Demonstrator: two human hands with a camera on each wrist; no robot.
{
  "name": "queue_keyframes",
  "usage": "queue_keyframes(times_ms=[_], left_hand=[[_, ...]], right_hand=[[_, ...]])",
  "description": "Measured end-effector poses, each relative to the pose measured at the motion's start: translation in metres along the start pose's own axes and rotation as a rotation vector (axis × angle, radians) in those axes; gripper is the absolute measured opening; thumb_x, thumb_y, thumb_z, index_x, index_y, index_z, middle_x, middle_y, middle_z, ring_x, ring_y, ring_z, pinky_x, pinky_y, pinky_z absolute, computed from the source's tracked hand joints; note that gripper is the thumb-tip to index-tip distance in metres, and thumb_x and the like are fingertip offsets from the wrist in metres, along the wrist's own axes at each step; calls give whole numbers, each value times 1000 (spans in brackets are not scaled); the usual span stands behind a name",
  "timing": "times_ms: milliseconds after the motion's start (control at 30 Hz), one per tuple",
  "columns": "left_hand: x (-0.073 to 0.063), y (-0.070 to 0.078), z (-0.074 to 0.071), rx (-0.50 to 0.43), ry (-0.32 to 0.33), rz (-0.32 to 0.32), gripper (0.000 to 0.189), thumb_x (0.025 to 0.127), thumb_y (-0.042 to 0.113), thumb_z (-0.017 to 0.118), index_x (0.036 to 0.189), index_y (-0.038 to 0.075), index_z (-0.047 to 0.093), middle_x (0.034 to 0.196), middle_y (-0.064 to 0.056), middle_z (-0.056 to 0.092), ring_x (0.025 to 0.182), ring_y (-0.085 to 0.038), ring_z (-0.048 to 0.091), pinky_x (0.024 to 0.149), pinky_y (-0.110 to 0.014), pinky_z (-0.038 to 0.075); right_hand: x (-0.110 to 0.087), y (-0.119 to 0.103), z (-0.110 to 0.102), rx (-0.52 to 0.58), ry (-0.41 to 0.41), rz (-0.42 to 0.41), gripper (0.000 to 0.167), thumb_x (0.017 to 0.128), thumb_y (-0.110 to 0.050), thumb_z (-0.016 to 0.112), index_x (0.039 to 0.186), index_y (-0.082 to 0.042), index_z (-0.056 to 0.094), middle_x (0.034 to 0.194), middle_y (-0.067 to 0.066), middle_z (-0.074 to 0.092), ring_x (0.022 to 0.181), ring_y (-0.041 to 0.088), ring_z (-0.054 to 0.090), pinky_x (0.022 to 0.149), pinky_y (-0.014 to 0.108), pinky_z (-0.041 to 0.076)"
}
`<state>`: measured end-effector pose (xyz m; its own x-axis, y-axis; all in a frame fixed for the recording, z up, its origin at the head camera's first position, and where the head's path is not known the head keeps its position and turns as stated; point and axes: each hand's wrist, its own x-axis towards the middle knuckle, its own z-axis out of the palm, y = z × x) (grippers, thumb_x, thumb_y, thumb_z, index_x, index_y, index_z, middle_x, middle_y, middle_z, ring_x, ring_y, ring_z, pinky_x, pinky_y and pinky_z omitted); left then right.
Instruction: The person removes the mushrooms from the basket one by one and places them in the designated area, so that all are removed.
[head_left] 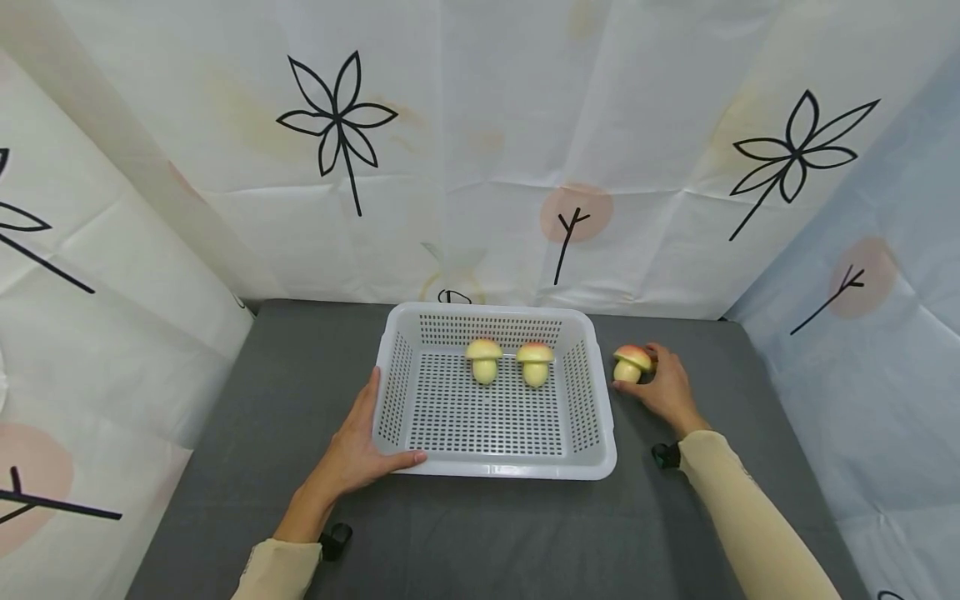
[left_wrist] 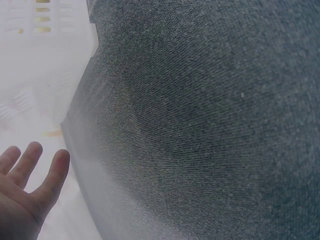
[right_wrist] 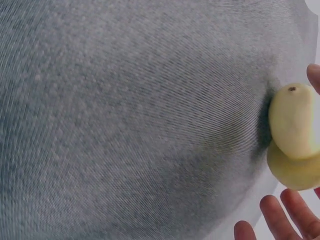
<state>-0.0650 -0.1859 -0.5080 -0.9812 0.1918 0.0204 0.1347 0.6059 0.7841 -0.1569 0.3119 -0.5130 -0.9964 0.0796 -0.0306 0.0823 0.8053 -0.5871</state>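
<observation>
A white plastic basket [head_left: 487, 465] with slotted walls and floor sits on the grey tabletop. Inside it, two toy mushrooms with pale stems stand side by side, a left one [head_left: 484, 367] and a right one [head_left: 535, 371]. My left hand [head_left: 352, 454] rests spread around the basket's near left corner, thumb along the front rim and straight fingers along the left side. Just right of the basket, my right hand [head_left: 670, 392] pinches a third toy mushroom [head_left: 628, 371] between thumb and fingers. Its stem end faces the camera in the right wrist view.
Grey cloth covers the table [head_left: 465, 542]. White patterned fabric [head_left: 480, 150] hangs behind it and along both sides, meeting the table's far edge just beyond the basket. A dark wrist strap [head_left: 666, 455] is worn on the right arm.
</observation>
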Motion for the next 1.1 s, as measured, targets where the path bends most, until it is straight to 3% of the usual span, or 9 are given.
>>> queue_keyframes(times_ms=[433,1100], left_hand=[[1,0,-1,-16,-10,-1,141,65,58,91,164,29,-5,167,-10,13,143,-44,31,102,-75,29],[0,-1,-1,-13,-2,2,141,65,57,91,164,29,-5,167,-10,15,142,-43,33,102,-74,30]], right_hand=[[-4,-13,-18,-6,-14,-25,94,84,-32,84,151,8,32,140,36,40,126,52,41,101,66,34],[-10,-65,-40,7,33,-206,93,83,-36,86,151,4,37,143,31,42,130,50,41,100,68,34]])
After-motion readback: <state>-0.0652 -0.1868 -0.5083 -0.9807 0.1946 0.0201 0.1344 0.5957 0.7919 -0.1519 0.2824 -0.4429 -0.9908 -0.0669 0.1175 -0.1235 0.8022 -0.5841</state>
